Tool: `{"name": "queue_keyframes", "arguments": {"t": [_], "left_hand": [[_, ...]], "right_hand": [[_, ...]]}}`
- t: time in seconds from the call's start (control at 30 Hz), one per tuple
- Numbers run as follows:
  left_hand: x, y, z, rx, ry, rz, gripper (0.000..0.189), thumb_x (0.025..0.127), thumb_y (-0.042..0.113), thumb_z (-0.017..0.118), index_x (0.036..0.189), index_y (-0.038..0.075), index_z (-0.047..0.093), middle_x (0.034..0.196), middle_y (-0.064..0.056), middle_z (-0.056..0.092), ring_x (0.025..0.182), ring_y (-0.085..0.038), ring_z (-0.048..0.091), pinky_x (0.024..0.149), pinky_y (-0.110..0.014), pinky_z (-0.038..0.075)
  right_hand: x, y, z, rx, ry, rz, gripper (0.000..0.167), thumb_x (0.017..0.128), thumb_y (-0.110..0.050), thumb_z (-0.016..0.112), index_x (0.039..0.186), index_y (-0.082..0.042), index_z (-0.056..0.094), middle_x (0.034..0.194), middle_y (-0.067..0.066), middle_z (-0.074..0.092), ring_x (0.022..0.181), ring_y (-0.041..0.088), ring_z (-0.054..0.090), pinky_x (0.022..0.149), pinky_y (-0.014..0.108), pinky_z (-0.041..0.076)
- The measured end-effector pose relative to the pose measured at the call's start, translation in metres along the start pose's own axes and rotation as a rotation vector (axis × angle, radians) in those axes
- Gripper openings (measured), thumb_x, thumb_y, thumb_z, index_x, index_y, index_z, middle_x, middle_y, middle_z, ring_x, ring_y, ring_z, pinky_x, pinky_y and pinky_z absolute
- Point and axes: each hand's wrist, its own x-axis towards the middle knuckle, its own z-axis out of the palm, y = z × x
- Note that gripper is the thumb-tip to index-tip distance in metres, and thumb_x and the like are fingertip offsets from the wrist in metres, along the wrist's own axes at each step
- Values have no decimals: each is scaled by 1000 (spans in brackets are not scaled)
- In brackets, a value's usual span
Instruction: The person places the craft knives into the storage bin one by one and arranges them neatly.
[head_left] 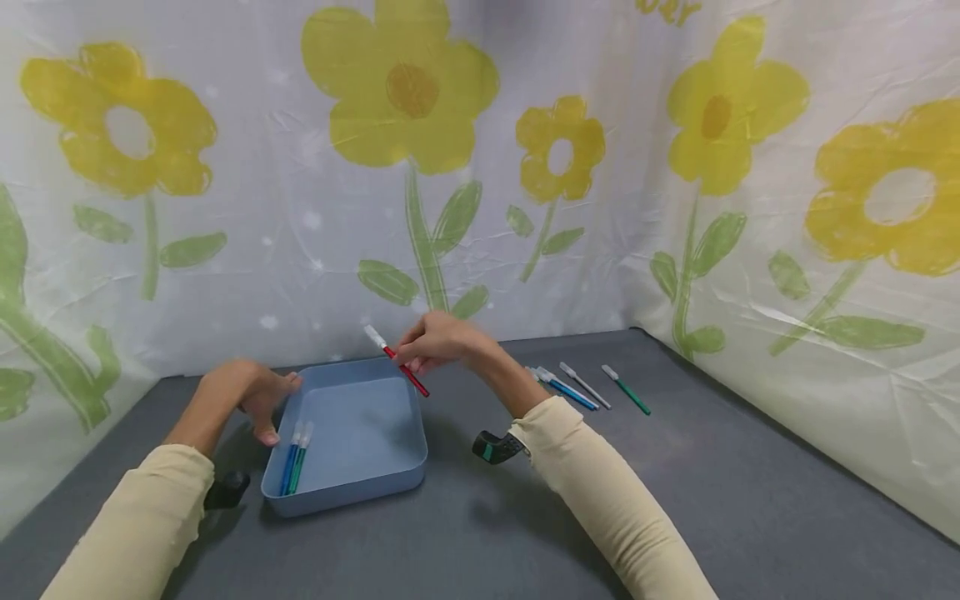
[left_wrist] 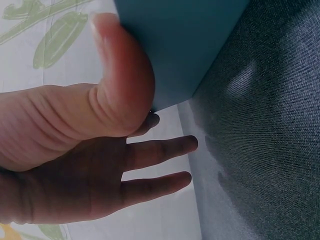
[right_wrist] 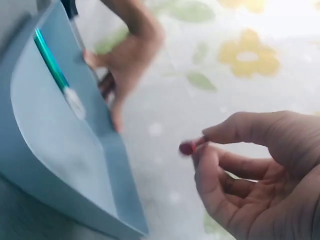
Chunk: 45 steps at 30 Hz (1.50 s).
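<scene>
A red marker with a white cap (head_left: pixel 416 382) is pinched between the thumb and fingers of my right hand (head_left: pixel 441 338). It is tilted above the far right corner of a blue-grey tray (head_left: pixel 358 421). My left hand (head_left: pixel 258 398) grips the tray's left rim, the thumb (left_wrist: pixel 125 85) bent over the edge and other fingers stretched out along the outside. A blue marker (head_left: pixel 288 468) and a green marker (head_left: pixel 298 471) lie side by side in the tray along its left wall, white caps pointing away. In the right wrist view the red marker's end (right_wrist: pixel 187 148) shows at the fingertips.
Right of the tray, several blue and grey markers (head_left: pixel 573 390) lie close together on the dark grey table (head_left: pixel 480 517). Another green marker (head_left: pixel 633 396) lies beyond them. A white curtain (head_left: pixel 262 275) with painted yellow flowers encloses the table's back and sides.
</scene>
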Motion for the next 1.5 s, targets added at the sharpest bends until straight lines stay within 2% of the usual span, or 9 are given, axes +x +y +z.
{"name": "queue_keyframes", "arguments": {"t": [0.1, 0.33, 0.53, 0.67, 0.83, 1.1, 1.17, 1.4, 1.5], "left_hand": [[1, 1, 2, -11, 6, -9, 126, 77, 38, 92, 162, -11, 14, 168, -39, 3, 154, -61, 17, 118, -65, 37], [-1, 1, 4, -54, -3, -14, 127, 78, 37, 92, 161, -14, 10, 166, -42, -1, 152, -61, 22, 115, -63, 42], [-2, 1, 3, -52, -1, -13, 130, 75, 40, 92, 162, -12, 10, 167, -40, 1, 154, -61, 17, 119, -65, 36], [-2, 1, 3, -23, 6, 7, 130, 75, 43, 91, 162, -11, 11, 168, -39, 3, 155, -60, 16, 119, -64, 37], [-1, 1, 2, -45, -10, 4, 131, 75, 41, 91, 162, -12, 9, 168, -40, 0, 156, -60, 9, 121, -65, 32], [-2, 1, 1, 19, -7, 26, 127, 78, 41, 90, 161, -13, 11, 167, -41, 3, 156, -60, 11, 122, -65, 30], [-1, 0, 1, -2, -10, 17, 128, 78, 40, 91, 162, -12, 10, 168, -40, 1, 156, -60, 9, 122, -65, 30], [2, 0, 3, -16, -5, 15, 130, 76, 42, 91, 162, -11, 10, 168, -40, 3, 156, -59, 12, 120, -65, 33], [1, 1, 2, -8, 3, 11, 129, 76, 43, 90, 162, -11, 11, 168, -40, 4, 156, -59, 14, 121, -66, 32]], "right_hand": [[0, -6, 19, 55, -7, 7, 24, 95, -8, 75, 117, 3, 77, 70, 0, 68, 61, 8, 64, 70, 26, 61], [2, -9, 71, 81, 17, -6, 15, 93, -6, 77, 106, 3, 79, 68, 1, 69, 56, 9, 64, 76, 36, 65], [-1, -4, 100, 106, 46, 28, 5, 91, -2, 78, 92, 3, 79, 62, 2, 65, 51, 9, 59, 80, 45, 63], [-2, 2, 111, 25, 46, 54, 7, 90, -2, 79, 84, 2, 80, 62, 5, 67, 49, 12, 61, 69, 39, 64], [-1, 8, 125, -109, 53, 53, 9, 89, -4, 81, 81, 1, 81, 64, 8, 72, 49, 15, 66, 55, 28, 60], [-2, 7, 142, -226, 22, 30, 9, 89, -9, 84, 88, 0, 82, 71, 6, 78, 57, 11, 70, 59, 21, 58], [-2, 6, 144, -242, 12, 24, 9, 90, -10, 83, 91, -1, 82, 72, 5, 78, 59, 11, 71, 61, 20, 57], [1, 7, 141, 13, -116, 71, 19, 92, 3, 75, 110, 8, 78, 92, 15, 81, 76, 21, 79, 69, 30, 64], [2, 8, 138, 41, -174, 68, 24, 93, 3, 73, 116, 8, 76, 98, 14, 81, 77, 18, 76, 72, 30, 64]]}}
